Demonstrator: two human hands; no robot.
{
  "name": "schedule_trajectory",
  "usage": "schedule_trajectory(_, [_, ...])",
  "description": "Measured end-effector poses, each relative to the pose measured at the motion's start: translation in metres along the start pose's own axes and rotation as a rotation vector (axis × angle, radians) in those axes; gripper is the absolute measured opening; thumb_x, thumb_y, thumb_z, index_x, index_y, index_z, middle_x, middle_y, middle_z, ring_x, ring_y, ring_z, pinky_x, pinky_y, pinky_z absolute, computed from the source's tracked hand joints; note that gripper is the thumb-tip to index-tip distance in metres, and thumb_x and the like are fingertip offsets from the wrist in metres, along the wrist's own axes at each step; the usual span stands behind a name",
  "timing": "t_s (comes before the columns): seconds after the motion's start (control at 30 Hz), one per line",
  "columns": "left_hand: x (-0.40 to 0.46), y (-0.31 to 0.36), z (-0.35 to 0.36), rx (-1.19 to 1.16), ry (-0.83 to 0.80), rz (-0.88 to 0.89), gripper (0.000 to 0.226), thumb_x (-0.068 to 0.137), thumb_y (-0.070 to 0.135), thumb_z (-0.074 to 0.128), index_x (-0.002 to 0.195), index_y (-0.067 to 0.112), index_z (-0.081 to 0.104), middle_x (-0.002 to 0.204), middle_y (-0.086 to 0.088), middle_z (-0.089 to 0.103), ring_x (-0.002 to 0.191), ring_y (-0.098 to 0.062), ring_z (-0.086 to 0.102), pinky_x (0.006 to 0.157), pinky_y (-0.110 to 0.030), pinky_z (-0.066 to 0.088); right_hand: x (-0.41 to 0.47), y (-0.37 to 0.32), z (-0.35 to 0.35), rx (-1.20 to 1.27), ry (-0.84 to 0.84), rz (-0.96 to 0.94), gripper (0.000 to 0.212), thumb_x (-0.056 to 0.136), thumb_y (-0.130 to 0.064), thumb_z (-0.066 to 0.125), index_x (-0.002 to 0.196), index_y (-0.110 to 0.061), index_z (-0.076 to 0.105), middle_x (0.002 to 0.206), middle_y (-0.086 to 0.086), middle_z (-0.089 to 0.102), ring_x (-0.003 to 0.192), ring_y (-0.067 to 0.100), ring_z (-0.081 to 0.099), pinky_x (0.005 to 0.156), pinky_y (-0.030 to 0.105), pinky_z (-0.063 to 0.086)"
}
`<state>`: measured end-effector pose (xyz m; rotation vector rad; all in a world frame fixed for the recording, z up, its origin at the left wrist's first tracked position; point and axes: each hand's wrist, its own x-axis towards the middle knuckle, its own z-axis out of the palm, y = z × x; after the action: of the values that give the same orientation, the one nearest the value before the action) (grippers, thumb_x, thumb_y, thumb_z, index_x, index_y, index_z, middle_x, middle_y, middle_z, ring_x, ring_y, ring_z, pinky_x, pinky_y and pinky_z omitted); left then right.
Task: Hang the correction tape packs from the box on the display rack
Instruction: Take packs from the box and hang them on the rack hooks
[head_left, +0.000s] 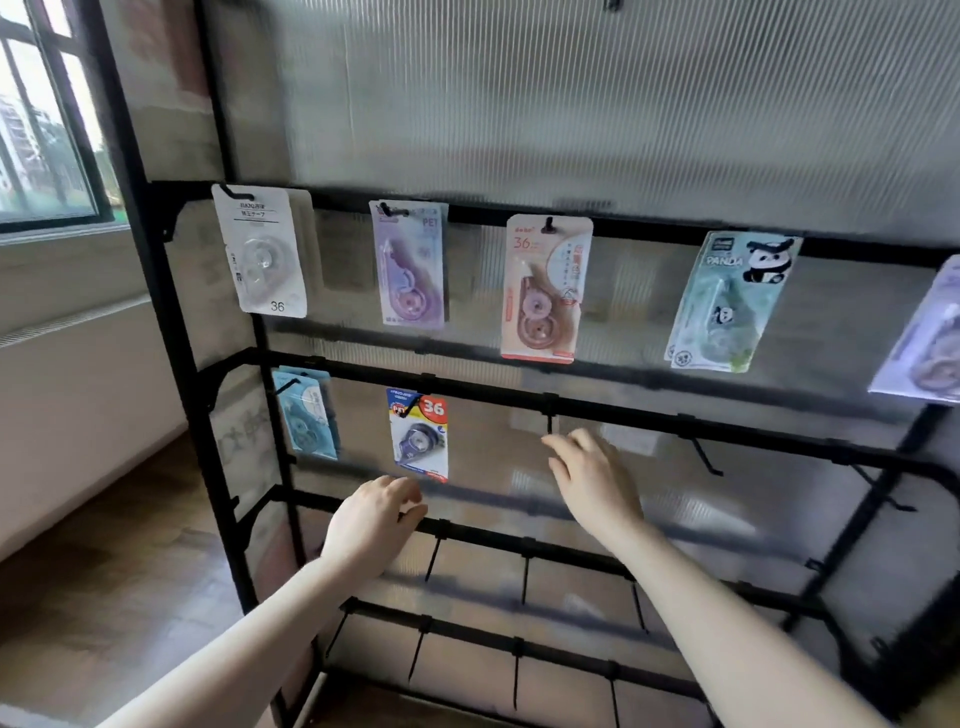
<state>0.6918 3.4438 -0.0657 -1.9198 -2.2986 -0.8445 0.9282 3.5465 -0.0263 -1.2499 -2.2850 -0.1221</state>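
The black display rack (623, 421) fills the view, with correction tape packs hanging on its hooks. On the top bar hang a white pack (262, 252), a purple pack (411, 265), a pink pack (543, 291), a panda pack (727, 301) and a pale purple pack (924, 343) at the right edge. The second bar carries a light blue pack (306, 413) and a blue pack marked 36 (420, 434). My left hand (371, 519) hovers just below the blue pack, fingers loosely curled, holding nothing. My right hand (592, 478) is spread under an empty hook (549, 423). The box is out of view.
Several empty hooks stick out from the second bar on the right (706, 457) and from the lower bars (434, 558). A ribbed translucent panel (571, 104) backs the rack. A window (41, 130) and a white wall lie to the left, above a wooden floor (104, 571).
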Motion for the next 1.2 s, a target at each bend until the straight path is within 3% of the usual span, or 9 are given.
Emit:
schedule_trajectory(0.13, [-0.012, 0.026, 0.019, -0.030, -0.007, 0.024, 0.019, 0.091, 0.033, 0.059, 0.095, 0.016, 0.066, 0.097, 0.001, 0.064, 0.094, -0.021, 0.059, 0.075, -0.032, 0.046, -0.027, 0.030, -0.009, -0.003, -0.020, 0.023, 0.038, 0.099, -0.023, 0.045, 0.137, -0.017, 0.046, 0.125, 0.003, 0.056, 0.110, 0.020, 0.055, 0.089, 0.027, 0.044])
schedule_trajectory(0.23, [-0.021, 0.039, 0.036, -0.022, -0.050, 0.017, 0.018, 0.092, 0.034, 0.057, 0.097, 0.018, 0.065, 0.099, 0.003, 0.062, 0.098, -0.019, 0.058, 0.073, -0.028, 0.041, -0.045, 0.053, -0.004, -0.014, -0.032, 0.056, 0.033, 0.097, -0.021, 0.048, 0.129, -0.014, 0.054, 0.119, 0.005, 0.059, 0.105, 0.022, 0.057, 0.087, 0.030, 0.047])
schedule_trajectory(0.47, [-0.038, 0.036, 0.079, 0.004, -0.166, -0.017, 0.027, 0.092, 0.040, 0.049, 0.102, 0.020, 0.064, 0.102, 0.000, 0.063, 0.100, -0.025, 0.058, 0.077, -0.033, 0.045, -0.089, 0.079, 0.038, -0.035, -0.097, 0.154, 0.031, 0.096, -0.022, 0.051, 0.125, -0.013, 0.057, 0.117, 0.006, 0.062, 0.105, 0.022, 0.058, 0.086, 0.030, 0.046])
schedule_trajectory(0.67, [-0.065, 0.002, 0.137, 0.054, -0.249, -0.053, 0.028, 0.090, 0.030, 0.060, 0.113, 0.015, 0.062, 0.112, -0.008, 0.061, 0.105, -0.032, 0.054, 0.085, -0.039, 0.045, -0.140, 0.084, 0.118, -0.022, -0.249, 0.238, 0.024, 0.088, -0.016, 0.062, 0.111, -0.009, 0.065, 0.103, 0.012, 0.066, 0.090, 0.033, 0.061, 0.077, 0.038, 0.048])
schedule_trajectory(0.77, [-0.088, -0.026, 0.176, 0.092, -0.323, -0.066, 0.035, 0.087, 0.030, 0.061, 0.115, 0.010, 0.062, 0.114, -0.014, 0.061, 0.104, -0.039, 0.056, 0.084, -0.045, 0.048, -0.179, 0.083, 0.167, -0.019, -0.350, 0.285, 0.029, 0.091, -0.018, 0.059, 0.119, -0.009, 0.061, 0.114, 0.013, 0.063, 0.103, 0.032, 0.058, 0.086, 0.040, 0.046])
schedule_trajectory(0.9, [-0.125, -0.064, 0.229, 0.118, -0.466, -0.127, 0.046, 0.087, 0.028, 0.063, 0.128, 0.010, 0.054, 0.128, -0.013, 0.054, 0.117, -0.037, 0.048, 0.098, -0.046, 0.041, -0.231, 0.084, 0.229, -0.029, -0.524, 0.344, 0.038, 0.097, -0.026, 0.048, 0.133, -0.013, 0.050, 0.131, 0.010, 0.052, 0.120, 0.028, 0.048, 0.100, 0.039, 0.038])
schedule_trajectory(1.07, [-0.172, -0.108, 0.290, 0.065, -0.536, -0.116, 0.052, 0.087, 0.024, 0.066, 0.134, 0.008, 0.049, 0.136, -0.015, 0.048, 0.128, -0.036, 0.042, 0.105, -0.048, 0.036, -0.283, 0.084, 0.297, -0.015, -0.644, 0.384, 0.044, 0.096, -0.026, 0.049, 0.137, -0.010, 0.047, 0.137, 0.014, 0.048, 0.128, 0.031, 0.043, 0.106, 0.041, 0.033])
schedule_trajectory(1.2, [-0.208, -0.141, 0.346, 0.100, -0.631, -0.171, 0.057, 0.094, 0.034, 0.054, 0.145, 0.016, 0.035, 0.151, -0.008, 0.032, 0.141, -0.028, 0.026, 0.110, -0.045, 0.028, -0.326, 0.079, 0.350, 0.013, -0.724, 0.400, 0.046, 0.096, -0.026, 0.049, 0.139, -0.010, 0.043, 0.141, 0.014, 0.044, 0.132, 0.030, 0.038, 0.109, 0.040, 0.028])
